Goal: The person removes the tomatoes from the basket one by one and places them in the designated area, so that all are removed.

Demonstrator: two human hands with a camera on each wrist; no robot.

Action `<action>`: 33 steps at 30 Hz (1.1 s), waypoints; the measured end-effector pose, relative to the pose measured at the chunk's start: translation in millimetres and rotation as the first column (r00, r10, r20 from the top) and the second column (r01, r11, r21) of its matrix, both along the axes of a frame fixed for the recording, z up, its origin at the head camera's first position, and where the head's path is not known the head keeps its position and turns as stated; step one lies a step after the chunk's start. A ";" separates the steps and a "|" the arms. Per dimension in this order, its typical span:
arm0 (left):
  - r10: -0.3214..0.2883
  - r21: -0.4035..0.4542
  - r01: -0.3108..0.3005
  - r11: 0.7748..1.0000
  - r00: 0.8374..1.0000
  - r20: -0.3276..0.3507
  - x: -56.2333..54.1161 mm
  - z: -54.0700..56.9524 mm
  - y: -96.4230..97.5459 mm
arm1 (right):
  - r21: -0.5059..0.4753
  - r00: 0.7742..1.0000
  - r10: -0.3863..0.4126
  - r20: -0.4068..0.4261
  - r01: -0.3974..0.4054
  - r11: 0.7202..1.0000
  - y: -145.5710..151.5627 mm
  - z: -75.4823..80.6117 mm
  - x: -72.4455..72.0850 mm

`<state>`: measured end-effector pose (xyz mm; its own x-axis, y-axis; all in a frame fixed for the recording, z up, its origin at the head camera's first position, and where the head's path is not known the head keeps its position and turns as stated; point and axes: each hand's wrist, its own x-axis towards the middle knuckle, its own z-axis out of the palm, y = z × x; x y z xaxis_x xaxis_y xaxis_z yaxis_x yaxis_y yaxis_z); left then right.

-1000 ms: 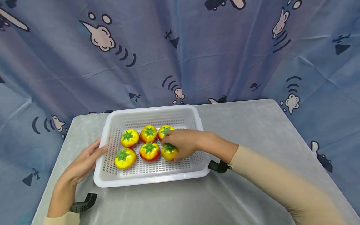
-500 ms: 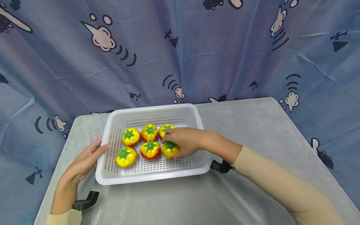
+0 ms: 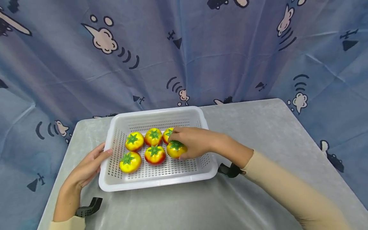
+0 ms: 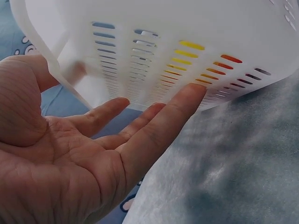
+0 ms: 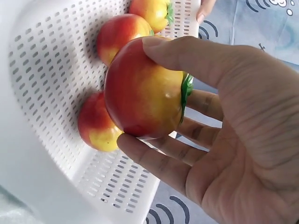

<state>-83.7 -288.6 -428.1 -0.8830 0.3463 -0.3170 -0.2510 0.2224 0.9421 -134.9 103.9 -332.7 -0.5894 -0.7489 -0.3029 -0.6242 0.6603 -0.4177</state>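
Note:
My right hand (image 3: 195, 142) holds a red-and-yellow tomato (image 5: 140, 88) with a green star-shaped calyx, thumb on one side and fingers on the other. In the right wrist view this tomato stands above the perforated floor of the white plastic basket (image 3: 158, 182). Several similar tomatoes sit in two rows in the basket, among them the front middle tomato (image 3: 155, 155) and the front left tomato (image 3: 130, 162). A back tomato (image 3: 167, 134) is partly covered by the right hand. At the basket's left end, my left hand (image 3: 90, 166) grips the wall, its thumb over the rim and its fingers (image 4: 159, 128) along the outside.
Beneath the basket is a grey table (image 3: 247, 124), its surface extending to the right and toward the front. A blue patterned curtain (image 3: 224, 64) hangs right behind the table's back edge. Black camera mounts sit at the left wrist (image 3: 89, 207) and the right wrist (image 3: 230, 171).
My right hand has risen slightly and moved a little to the right and away, carrying the tomato. The left hand stays at the basket's left end.

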 end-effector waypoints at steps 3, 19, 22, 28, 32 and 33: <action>0.002 0.005 -0.002 1.000 1.000 -0.014 3.0 1.2 -1.8 | -0.016 1.000 0.006 -0.018 -0.007 1.000 0.3 0.7 -1.2; 0.020 0.001 -0.020 1.000 1.000 -0.007 4.0 1.2 -2.3 | -0.093 0.996 -0.046 -0.075 0.039 0.995 12.0 0.9 -5.6; 0.021 0.003 -0.021 1.000 1.000 -0.005 3.0 -1.5 0.7 | -0.104 0.995 -0.056 -0.088 0.047 0.994 17.8 0.8 -5.2; 0.021 0.004 -0.021 1.000 1.000 -0.002 1.1 -4.8 4.3 | -0.129 0.990 -0.104 -0.094 0.091 0.987 30.4 0.4 -5.7; 0.025 0.006 -0.025 1.000 1.000 -0.003 1.0 -4.0 3.0 | -0.157 0.987 -0.127 -0.101 0.111 0.981 36.7 0.6 -7.8; 0.025 0.007 -0.025 1.000 1.000 -0.005 1.2 -3.8 2.3 | -0.164 0.986 -0.132 -0.104 0.114 0.980 37.7 1.3 -8.4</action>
<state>-82.5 -286.3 -432.0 -0.8927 0.3267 -0.3103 -0.2519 0.2092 0.9449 -143.2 141.6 -331.4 -0.7037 -0.7014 -0.1131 -0.5918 0.6668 -0.4530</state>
